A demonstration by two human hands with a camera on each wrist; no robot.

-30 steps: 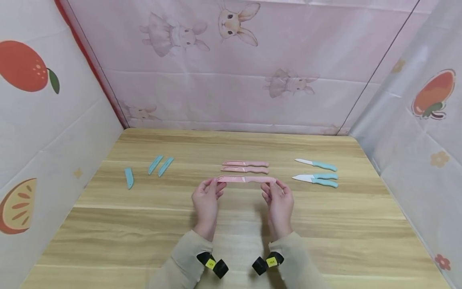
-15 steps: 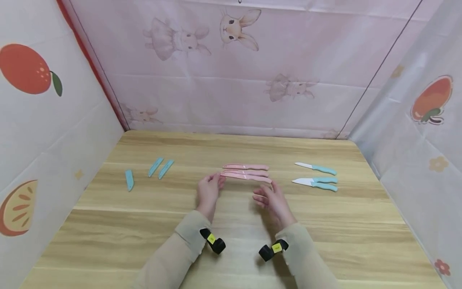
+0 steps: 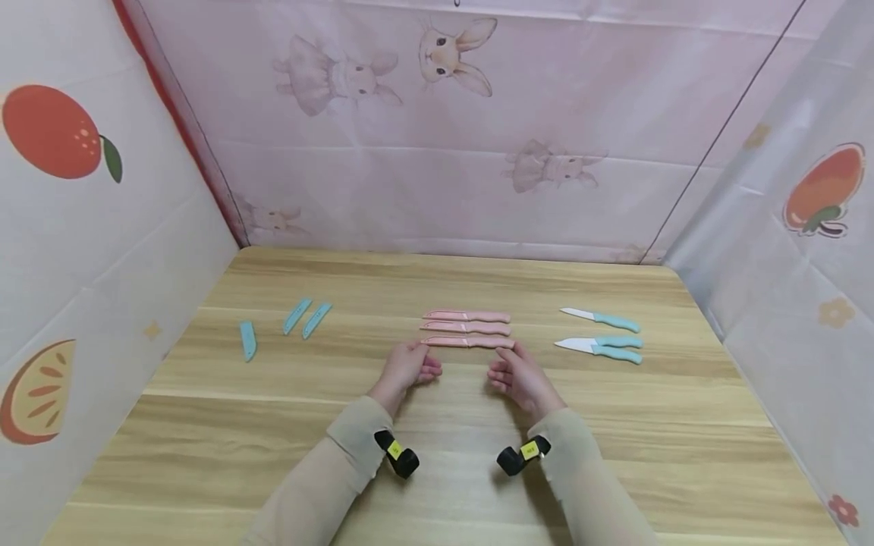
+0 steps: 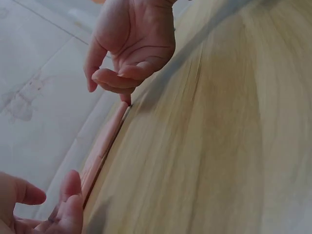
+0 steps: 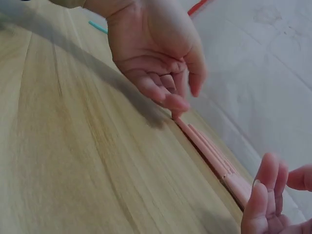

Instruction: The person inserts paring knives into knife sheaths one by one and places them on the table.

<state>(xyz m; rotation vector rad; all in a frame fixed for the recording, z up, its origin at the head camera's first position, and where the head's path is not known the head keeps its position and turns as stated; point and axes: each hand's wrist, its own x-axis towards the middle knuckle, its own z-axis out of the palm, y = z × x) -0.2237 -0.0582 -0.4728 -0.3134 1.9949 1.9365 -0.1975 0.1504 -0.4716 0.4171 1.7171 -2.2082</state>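
Observation:
Three pink sheathed knives lie side by side in the middle of the table, handles to the right. At the nearest pink knife [image 3: 468,342], my left hand [image 3: 404,368] is by the sheath end, its fingertips touching or almost touching it. By the handle end is my right hand [image 3: 523,377], fingers loosely bent. In the left wrist view, thumb and fingers of the left hand [image 4: 53,207] stand apart. The right wrist view likewise has the right hand [image 5: 273,200] with thumb and fingers apart, next to the pink knives [image 5: 209,156].
Blue-handled knives with bare white blades, such as the far knife [image 3: 601,319], lie to the right. Light blue sheaths, including the nearer sheath [image 3: 248,341], lie to the left. Printed cloth walls [image 3: 437,189] enclose the wooden table [image 3: 451,470] at the back and sides.
The nearest pink knife was held up between both hands, then came down to lie on the table alongside the other two. The fingers of both hands have loosened from its ends.

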